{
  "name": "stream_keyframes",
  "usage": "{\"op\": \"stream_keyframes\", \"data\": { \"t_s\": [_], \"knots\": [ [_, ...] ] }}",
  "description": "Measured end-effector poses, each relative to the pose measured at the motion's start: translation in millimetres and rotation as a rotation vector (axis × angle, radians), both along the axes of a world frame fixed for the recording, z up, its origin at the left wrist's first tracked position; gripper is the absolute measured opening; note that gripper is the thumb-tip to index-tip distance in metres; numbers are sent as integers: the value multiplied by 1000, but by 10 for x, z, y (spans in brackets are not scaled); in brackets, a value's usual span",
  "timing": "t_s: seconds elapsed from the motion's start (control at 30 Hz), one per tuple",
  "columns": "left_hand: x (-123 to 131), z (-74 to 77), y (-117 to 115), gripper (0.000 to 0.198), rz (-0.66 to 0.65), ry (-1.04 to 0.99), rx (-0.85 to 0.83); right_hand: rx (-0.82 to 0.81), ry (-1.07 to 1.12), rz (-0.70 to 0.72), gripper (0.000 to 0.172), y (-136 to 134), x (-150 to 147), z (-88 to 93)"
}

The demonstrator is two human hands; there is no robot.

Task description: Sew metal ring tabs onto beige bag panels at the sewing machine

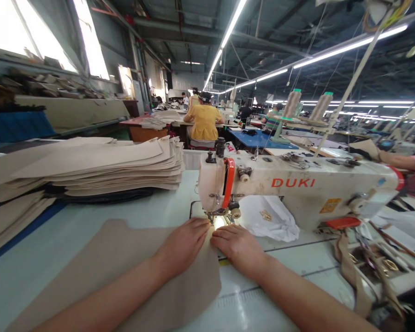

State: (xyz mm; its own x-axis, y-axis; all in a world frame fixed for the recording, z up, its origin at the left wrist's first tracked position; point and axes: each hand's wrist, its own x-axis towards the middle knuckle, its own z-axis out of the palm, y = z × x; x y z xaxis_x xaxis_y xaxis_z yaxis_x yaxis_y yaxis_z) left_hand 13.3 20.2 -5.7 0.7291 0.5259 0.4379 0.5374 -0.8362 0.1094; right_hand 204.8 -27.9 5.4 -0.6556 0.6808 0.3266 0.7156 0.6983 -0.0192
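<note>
A large beige-grey fabric piece (pixel 124 272) lies on the sewing table, its upper right edge running to the needle area of a white sewing machine (pixel 259 184). My left hand (pixel 185 244) rests on the fabric just left of the lit presser foot (pixel 212 219), palm down with fingers flat. At the fabric's right edge, close in front of the foot, my right hand (pixel 240 249) has its fingers bent together on the edge; its thumb is hidden. The needle tip is hard to make out between my hands.
A stack of beige fabric pieces (pixel 124 166) stands at the left. Behind the needle, a white cloth or bag (pixel 268 216) holds small gold-coloured pieces. Straps (pixel 352 276) and a parts tray (pixel 390 267) sit at the right. Thread cones (pixel 292 103) rise behind; a person in yellow (pixel 204 120) sits ahead.
</note>
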Motion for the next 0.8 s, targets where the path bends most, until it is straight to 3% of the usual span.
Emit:
{"op": "stream_keyframes", "data": {
  "t_s": [0.8],
  "knots": [
    [23, 60, 87, 26, -31, -154, -109, 6, 8, -17, 10, 93, -47, -25]
  ]
}}
